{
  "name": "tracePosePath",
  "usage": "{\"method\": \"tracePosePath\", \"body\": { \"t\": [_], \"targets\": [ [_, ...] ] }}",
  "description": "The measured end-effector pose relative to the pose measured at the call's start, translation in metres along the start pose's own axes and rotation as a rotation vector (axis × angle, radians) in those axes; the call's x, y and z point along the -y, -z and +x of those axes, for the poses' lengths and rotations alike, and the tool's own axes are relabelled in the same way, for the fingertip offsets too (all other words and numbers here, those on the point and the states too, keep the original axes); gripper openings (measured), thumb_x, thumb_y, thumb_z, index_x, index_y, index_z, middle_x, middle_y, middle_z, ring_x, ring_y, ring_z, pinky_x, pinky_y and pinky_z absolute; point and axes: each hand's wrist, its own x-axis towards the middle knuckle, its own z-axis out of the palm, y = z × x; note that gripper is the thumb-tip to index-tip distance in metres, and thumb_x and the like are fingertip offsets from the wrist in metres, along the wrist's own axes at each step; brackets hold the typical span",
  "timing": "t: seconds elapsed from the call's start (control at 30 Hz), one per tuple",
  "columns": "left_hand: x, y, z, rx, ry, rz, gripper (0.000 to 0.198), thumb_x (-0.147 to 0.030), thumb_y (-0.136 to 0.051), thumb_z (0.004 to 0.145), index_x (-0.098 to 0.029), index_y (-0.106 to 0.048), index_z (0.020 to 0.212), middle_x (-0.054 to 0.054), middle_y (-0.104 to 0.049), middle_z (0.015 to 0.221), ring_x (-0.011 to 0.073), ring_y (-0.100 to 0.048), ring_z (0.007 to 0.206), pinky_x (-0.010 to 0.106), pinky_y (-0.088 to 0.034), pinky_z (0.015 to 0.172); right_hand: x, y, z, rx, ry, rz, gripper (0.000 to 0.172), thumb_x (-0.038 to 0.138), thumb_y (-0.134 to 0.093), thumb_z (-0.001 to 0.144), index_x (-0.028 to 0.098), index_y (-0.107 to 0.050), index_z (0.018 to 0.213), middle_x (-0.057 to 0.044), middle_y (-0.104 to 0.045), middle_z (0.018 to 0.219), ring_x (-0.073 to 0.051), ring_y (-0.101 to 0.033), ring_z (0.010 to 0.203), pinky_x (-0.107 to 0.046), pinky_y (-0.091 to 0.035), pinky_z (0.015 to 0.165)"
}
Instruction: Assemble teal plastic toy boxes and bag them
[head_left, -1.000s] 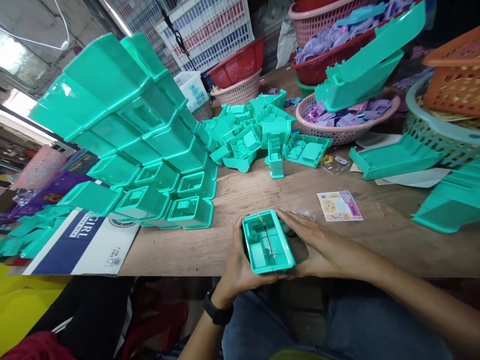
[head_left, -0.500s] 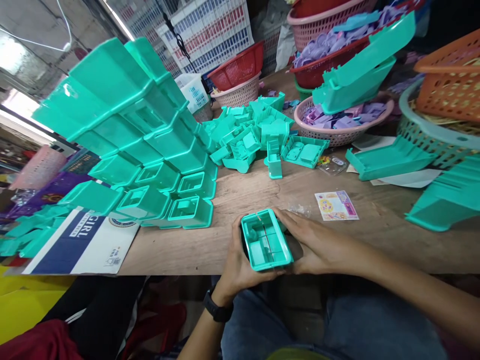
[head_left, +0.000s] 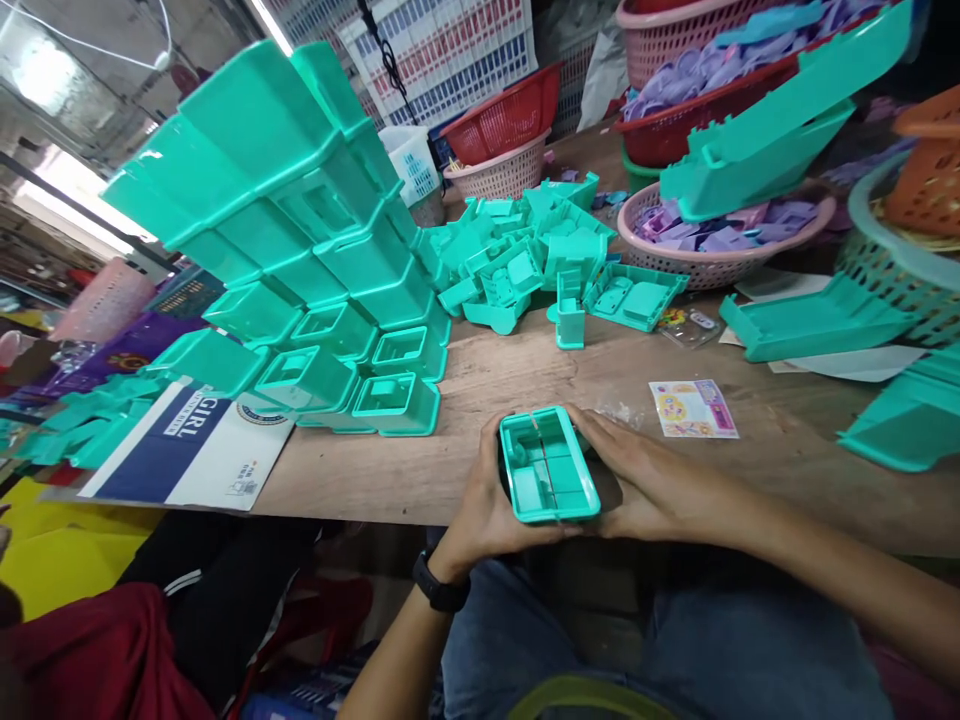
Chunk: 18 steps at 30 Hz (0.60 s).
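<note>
A small teal plastic box part (head_left: 547, 466), open side up with inner dividers, rests at the near edge of the wooden table (head_left: 525, 385). My left hand (head_left: 484, 505) wraps its left side, thumb along the rim. My right hand (head_left: 637, 470) grips its right side, fingers curled against the wall. Both hands hold the part between them. A black watch sits on my left wrist.
A tall slanted stack of teal boxes (head_left: 300, 240) fills the left. A pile of loose teal parts (head_left: 525, 260) lies behind. A sticker sheet (head_left: 694, 408) is to the right. Baskets of purple pieces (head_left: 720, 235) stand at the back right; a printed card (head_left: 195, 450) lies left.
The view has shifted a little; my hands and the teal part stay together at the table edge with the same grip.
</note>
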Motion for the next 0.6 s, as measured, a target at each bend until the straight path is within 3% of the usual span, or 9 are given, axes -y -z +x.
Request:
{"method": "tracePosePath", "body": {
  "t": [0.37,0.6],
  "targets": [
    [0.0003,0.0060,0.0019,0.011,-0.049,0.015,0.112,-0.050,-0.098,0.060,-0.023,-0.032,0.146,0.013,-0.055,0.143,0.0345,-0.060,0.132,0.051,-0.051,0.114,0.0073,-0.0031,0.0018,0.007,-0.042,-0.029,0.130,0.029,-0.086,0.078,0.024,0.007,0.169,-0.024,-0.049,0.154,-0.040,-0.050,0.146,-0.058,-0.049,0.117],
    [0.0016,0.0094,0.0043,0.014,-0.057,-0.020,0.116,-0.052,-0.100,0.058,-0.023,-0.032,0.147,0.015,-0.052,0.148,0.0367,-0.056,0.138,0.053,-0.047,0.119,0.0112,0.0000,0.0045,0.009,-0.051,-0.031,0.128,0.044,-0.083,0.084,0.030,0.011,0.168,-0.022,-0.045,0.161,-0.041,-0.047,0.149,-0.060,-0.048,0.117]
  ]
}}
